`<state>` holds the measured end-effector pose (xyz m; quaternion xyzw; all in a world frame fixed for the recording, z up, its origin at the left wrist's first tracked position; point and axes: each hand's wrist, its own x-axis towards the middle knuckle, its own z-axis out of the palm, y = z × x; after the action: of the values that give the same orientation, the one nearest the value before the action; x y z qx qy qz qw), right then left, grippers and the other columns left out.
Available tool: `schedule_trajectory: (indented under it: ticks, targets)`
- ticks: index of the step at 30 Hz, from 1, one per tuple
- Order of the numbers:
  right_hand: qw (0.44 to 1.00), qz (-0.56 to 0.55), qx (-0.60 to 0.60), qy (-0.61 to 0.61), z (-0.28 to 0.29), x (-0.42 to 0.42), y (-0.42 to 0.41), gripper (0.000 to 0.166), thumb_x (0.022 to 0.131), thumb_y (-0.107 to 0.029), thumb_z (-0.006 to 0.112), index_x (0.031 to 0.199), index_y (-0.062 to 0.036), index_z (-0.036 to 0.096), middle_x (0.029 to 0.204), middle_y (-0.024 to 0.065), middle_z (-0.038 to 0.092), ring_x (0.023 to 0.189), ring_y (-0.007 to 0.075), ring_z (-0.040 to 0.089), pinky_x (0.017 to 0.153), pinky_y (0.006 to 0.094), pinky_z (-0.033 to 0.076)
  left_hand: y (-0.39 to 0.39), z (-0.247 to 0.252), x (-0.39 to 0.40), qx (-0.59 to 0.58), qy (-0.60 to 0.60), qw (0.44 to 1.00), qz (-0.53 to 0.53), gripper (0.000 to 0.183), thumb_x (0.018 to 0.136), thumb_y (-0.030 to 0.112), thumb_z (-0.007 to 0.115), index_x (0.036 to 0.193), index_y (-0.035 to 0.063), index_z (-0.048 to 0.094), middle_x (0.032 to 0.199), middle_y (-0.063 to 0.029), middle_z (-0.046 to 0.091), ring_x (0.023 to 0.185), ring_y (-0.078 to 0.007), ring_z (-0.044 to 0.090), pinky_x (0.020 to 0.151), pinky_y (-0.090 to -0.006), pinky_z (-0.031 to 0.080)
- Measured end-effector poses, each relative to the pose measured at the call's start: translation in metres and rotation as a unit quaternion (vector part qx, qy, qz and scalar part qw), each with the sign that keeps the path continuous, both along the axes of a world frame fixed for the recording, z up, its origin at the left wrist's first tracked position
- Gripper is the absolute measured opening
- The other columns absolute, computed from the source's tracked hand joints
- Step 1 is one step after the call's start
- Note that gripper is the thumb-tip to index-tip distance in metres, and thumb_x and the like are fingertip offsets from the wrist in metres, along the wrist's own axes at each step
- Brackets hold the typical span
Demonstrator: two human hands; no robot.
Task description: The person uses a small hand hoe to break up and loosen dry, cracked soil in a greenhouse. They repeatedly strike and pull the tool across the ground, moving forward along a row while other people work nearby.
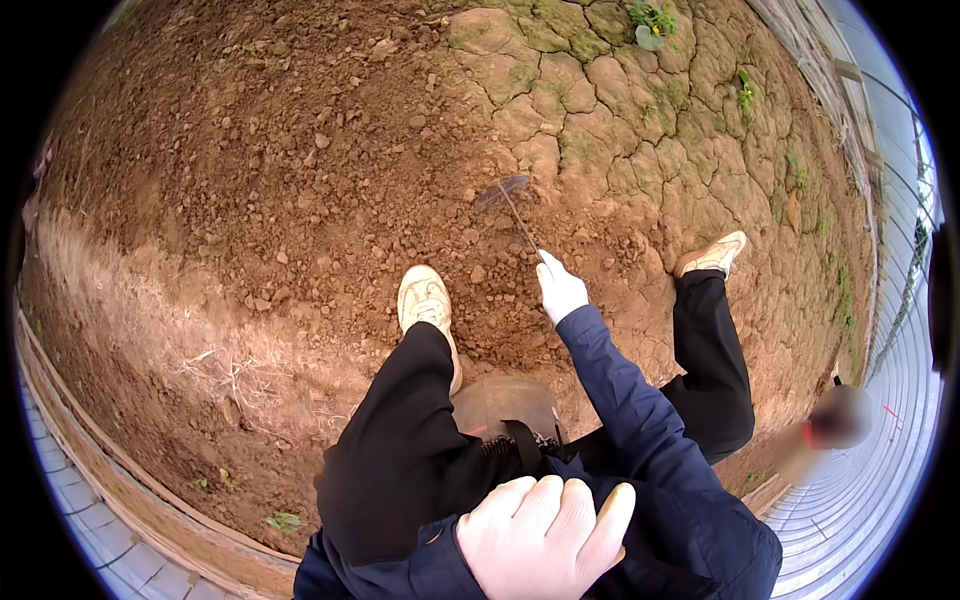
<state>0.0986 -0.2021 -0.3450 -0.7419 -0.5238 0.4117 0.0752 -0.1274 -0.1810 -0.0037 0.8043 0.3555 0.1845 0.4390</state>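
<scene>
My right hand (561,289), in a white glove, grips the thin shaft of a small hand hoe (517,214). The hoe's blade (501,192) rests at the border between loose brown soil (337,165) and cracked, partly green ground (600,112). Nearer to me, my left hand (544,536), gloved in white with yellowish fingertips, is held in front of my body with its fingers bent; whether anything is in its palm is hidden. Between my legs is a rounded brown seat-like object (502,405) with a dark strap.
My light shoes (425,298) stand apart on the soil. Dry roots (232,375) lie at left, beside a wooden board edge (150,517). A small plant (651,26) grows at the top. Another person (825,427) is at the right, blurred, near the curved translucent greenhouse wall (892,450).
</scene>
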Motion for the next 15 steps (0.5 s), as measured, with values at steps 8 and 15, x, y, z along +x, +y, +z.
schedule_trajectory:
  ticks: [8, 15]
  targets:
    - [0.954, 0.228, 0.099, -0.168, -0.057, -0.044, 0.234, 0.034, 0.094, -0.023, 0.034, 0.114, -0.0045, 0.054, 0.108, 0.0188, 0.061, 0.096, 0.0365, 0.059, 0.083, 0.0433, 0.046, 0.007, -0.016, -0.004, 0.014, 0.006, 0.995, 0.103, 0.054, 0.06, 0.033, 0.069, 0.106, 0.0082, 0.057, 0.082, -0.0059, 0.05, 0.07, -0.0198, 0.053, 0.061, -0.0317, 0.046]
    - [0.918, 0.334, -0.002, -0.213, -0.047, -0.071, 0.305, 0.04, 0.096, -0.022, 0.028, 0.122, -0.0007, 0.049, 0.107, 0.0236, 0.06, 0.1, 0.0366, 0.058, 0.084, 0.0451, 0.045, 0.011, -0.017, 0.002, 0.011, 0.0, 0.99, 0.137, 0.054, 0.058, 0.032, 0.068, 0.105, 0.0074, 0.057, 0.076, -0.0053, 0.048, 0.067, -0.0197, 0.051, 0.058, -0.0319, 0.044]
